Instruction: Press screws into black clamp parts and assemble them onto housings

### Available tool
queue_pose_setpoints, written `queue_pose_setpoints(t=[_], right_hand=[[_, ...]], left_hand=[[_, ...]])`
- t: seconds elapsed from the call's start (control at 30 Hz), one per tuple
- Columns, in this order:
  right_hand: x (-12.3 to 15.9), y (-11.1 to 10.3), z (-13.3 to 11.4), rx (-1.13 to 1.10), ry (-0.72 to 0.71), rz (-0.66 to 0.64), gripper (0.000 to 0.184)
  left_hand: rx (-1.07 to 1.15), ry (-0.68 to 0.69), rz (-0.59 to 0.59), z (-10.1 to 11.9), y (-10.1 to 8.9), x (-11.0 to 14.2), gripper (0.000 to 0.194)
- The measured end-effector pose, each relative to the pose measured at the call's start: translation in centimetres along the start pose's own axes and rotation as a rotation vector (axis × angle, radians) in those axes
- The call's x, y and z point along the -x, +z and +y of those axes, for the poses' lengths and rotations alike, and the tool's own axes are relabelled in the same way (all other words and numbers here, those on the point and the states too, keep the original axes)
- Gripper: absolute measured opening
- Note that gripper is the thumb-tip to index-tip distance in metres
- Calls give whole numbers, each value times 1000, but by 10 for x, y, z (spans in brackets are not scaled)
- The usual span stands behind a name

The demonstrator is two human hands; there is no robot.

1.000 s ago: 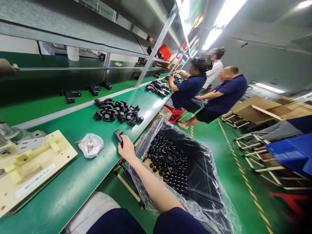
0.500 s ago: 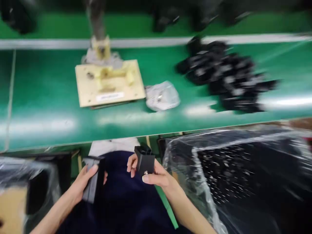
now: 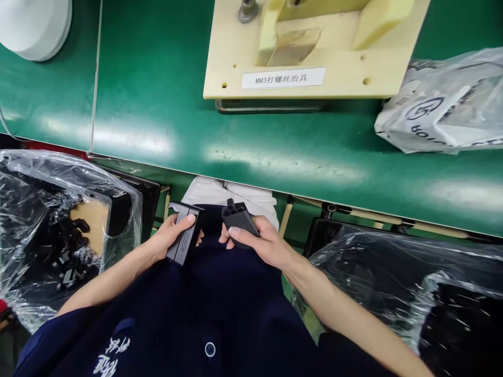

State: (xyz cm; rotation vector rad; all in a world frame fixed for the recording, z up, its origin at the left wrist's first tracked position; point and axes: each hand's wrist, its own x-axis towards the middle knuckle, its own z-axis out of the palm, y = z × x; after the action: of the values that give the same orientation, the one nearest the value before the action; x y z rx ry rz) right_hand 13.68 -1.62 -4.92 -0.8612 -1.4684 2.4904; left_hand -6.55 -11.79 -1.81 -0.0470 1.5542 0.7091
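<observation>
My left hand (image 3: 167, 238) is closed around a long black plastic housing (image 3: 184, 242) with pale lettering on its face, the thumb lying on its upper part. A smaller black plastic block (image 3: 241, 220), with openings and a small stub at its top end, is gripped in my right hand (image 3: 269, 241), thumb across its near face. Both parts are held in front of my dark blue work shirt, just below the bench edge. A small gap separates the two parts. The fingers behind each part are partly hidden.
A cream fixture plate (image 3: 341, 78) with a printed label stands on the green bench (image 3: 157, 104). Right of it lies a plastic bag (image 3: 440, 110); a white round object (image 3: 35, 26) is far left. Plastic-lined bins (image 3: 121, 193) with black parts flank me, the right bin (image 3: 353, 262) below the bench.
The view has swung down and nearer the bench. My hands are closer together, both still holding their parts. The block in my right hand has been turned, showing another face.
</observation>
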Motion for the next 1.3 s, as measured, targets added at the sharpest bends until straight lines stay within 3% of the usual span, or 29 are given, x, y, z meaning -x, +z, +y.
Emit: queue_pose_setpoints(t=[0.07,0.17,0.33,0.5,0.6,0.7,0.8,1.03,1.17,1.3], right_hand=[[-2,3,-5,372,-14,40,27],[-5,16,-6,788,-63,-28,28],[-16,35,-6,1075,-93,-141,13],[-27,33,-18,1433,-56,-244,11],[-29,30,-27,1475,23,-267,12],[-31,33,-32,1430,104,-332,12],[-33,36,-34,1400,142,-377,12],[-41,42,-42,1467,93,-447,13],[-46,44,-41,1620,1,-477,25],[-52,47,-25,1719,-54,-489,31]], left_hand=[[7,-34,-20,1,2,1,65],[9,-89,-8,0,7,1,70],[9,-183,101,-5,12,2,62],[27,-250,147,-4,11,2,52],[44,-295,120,-5,12,1,53],[53,-263,200,-10,16,0,54],[26,-174,267,-14,19,1,57],[-46,41,303,-15,19,3,53],[19,-192,267,-12,18,-2,51],[133,-394,220,-11,19,-8,53]])
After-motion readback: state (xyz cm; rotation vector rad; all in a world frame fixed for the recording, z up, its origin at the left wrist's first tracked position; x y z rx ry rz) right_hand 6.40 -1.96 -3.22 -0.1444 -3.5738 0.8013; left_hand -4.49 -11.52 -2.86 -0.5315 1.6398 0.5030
